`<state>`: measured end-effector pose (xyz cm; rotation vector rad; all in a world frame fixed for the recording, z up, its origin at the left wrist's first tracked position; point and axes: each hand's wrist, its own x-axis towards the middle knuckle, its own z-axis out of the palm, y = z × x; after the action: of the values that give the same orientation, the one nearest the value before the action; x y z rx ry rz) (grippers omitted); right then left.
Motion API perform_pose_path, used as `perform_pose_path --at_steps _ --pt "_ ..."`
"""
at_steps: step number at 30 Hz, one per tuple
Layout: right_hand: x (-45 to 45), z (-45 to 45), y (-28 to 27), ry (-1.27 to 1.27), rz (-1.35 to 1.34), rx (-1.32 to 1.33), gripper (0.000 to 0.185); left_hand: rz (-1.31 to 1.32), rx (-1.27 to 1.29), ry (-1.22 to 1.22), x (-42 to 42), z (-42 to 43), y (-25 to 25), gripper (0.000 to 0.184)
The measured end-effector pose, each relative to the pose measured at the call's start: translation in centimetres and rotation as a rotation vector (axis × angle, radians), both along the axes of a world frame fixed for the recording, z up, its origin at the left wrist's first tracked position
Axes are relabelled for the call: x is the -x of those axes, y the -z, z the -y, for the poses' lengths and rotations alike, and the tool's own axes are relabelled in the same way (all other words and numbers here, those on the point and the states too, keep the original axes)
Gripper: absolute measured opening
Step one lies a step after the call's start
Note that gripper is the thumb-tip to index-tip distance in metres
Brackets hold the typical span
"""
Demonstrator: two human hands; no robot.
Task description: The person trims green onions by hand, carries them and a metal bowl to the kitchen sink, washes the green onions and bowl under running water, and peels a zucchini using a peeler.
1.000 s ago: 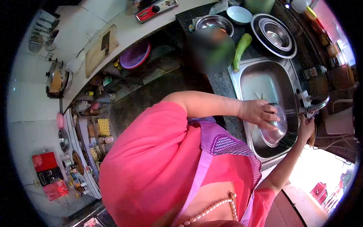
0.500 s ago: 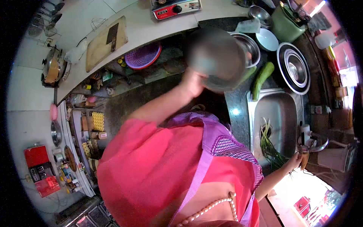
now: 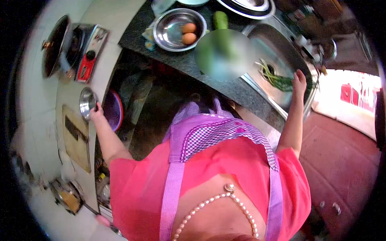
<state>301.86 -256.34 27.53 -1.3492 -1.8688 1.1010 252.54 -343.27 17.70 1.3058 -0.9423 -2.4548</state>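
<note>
My left hand [image 3: 96,113] is stretched out to the left, gripping the rim of a small steel bowl [image 3: 87,103]. That bowl is over the light counter, between the gas stove and the cutting board [image 3: 74,142]. On the other side, my right hand [image 3: 299,82] reaches into the steel sink [image 3: 257,36]. Its fingers are closed at the leafy end of the green onions [image 3: 281,82], whose pale stems lie near the drain. The exact grip is partly hidden by the hand.
A steel bowl with two brown eggs [image 3: 173,45] stands on the dark counter, beside a green cucumber-like vegetable [image 3: 220,20]. A portable gas stove [image 3: 88,60] and a dark pan [image 3: 57,46] are at the upper left. Below is a purple basket [image 3: 116,110]. A blurred patch hides the counter's middle.
My left hand has carried the bowl away from in front of my head, outward to the left. The view has turned toward the sink side. My right hand remains at the green onions.
</note>
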Motion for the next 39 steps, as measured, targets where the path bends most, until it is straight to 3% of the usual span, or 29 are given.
perform_pose_path --at_steps 3,6,7,8,9,10,11,12,15,16,19,20,23,24,28,31,34,37,39 --pt "-1.4 -0.1 2.0 -0.037 -0.018 0.11 0.038 0.043 0.01 -0.005 0.7 -1.3 1.7 0.04" --pt "-1.0 0.3 2.7 -0.16 0.052 0.167 0.034 0.09 0.047 -0.074 -3.3 -8.2 -2.2 0.047" --pt "-0.7 0.5 2.7 -0.216 0.102 0.236 0.033 0.046 0.112 0.04 -5.4 -12.6 -4.9 0.043" --pt "-0.4 0.0 3.9 -0.267 0.189 0.207 0.035 -0.045 -0.028 0.155 -5.5 -11.7 -2.3 0.037" --pt "0.0 0.3 4.5 -0.344 0.29 0.091 0.035 -0.128 -0.128 0.313 -7.1 -13.6 -2.2 0.027" --pt "0.8 1.0 4.8 -0.42 0.385 -0.026 0.035 -0.141 0.036 0.438 -10.1 -19.4 -5.8 0.019" --pt "1.4 1.0 5.3 -0.493 0.471 -0.152 0.036 -0.262 0.015 0.581 -12.9 -23.6 -7.8 0.014" --pt "1.7 0.0 7.2 -0.649 0.629 -0.313 0.047 -0.354 0.005 0.705 -14.9 -27.1 -9.0 0.013" --pt "1.8 0.2 10.1 -0.676 0.796 -0.546 0.059 -0.324 0.206 0.799 -20.8 -37.7 -13.6 0.02" --pt "0.7 -0.5 13.2 -0.694 0.902 -0.75 0.064 -0.331 0.256 0.885 -22.5 -40.2 -14.6 0.022" --pt "-0.3 -0.7 13.4 -0.715 0.989 -0.605 0.058 -0.388 0.251 1.069 -26.9 -46.9 -16.0 0.019" --pt "-0.8 -2.2 16.6 -0.726 0.957 -0.691 0.049 -0.41 0.26 1.122 -28.2 -49.0 -16.2 0.018" --pt "-0.1 -1.4 11.3 -0.721 0.975 -0.452 0.038 -0.419 0.292 1.253 -32.2 -54.5 -16.5 0.017" --pt "-0.3 -1.3 10.1 -0.723 0.862 -0.55 0.03 -0.411 0.307 1.304 -33.2 -56.0 -16.4 0.017" --pt "-1.0 -2.0 11.0 -0.78 0.855 -0.429 0.03 -0.446 0.274 1.472 -36.5 -60.4 -15.7 0.016" --pt "-1.7 -2.2 12.6 -0.761 0.784 -0.594 0.028 -0.437 0.345 1.659 -37.8 -63.0 -15.0 0.015" --pt "-2.1 -2.8 13.3 -0.746 0.727 -0.501 0.027 -0.373 0.316 1.797 -38.3 -65.6 -13.5 0.016" --pt "-2.6 -3.1 13.3 -0.671 0.504 -0.519 0.026 -0.312 0.3 1.922 -39.0 -68.0 -12.7 0.017" --pt "-2.6 -3.4 13.0 -0.664 0.491 -0.382 0.032 -0.284 0.289 2.015 -39.1 -69.3 -11.7 0.019"
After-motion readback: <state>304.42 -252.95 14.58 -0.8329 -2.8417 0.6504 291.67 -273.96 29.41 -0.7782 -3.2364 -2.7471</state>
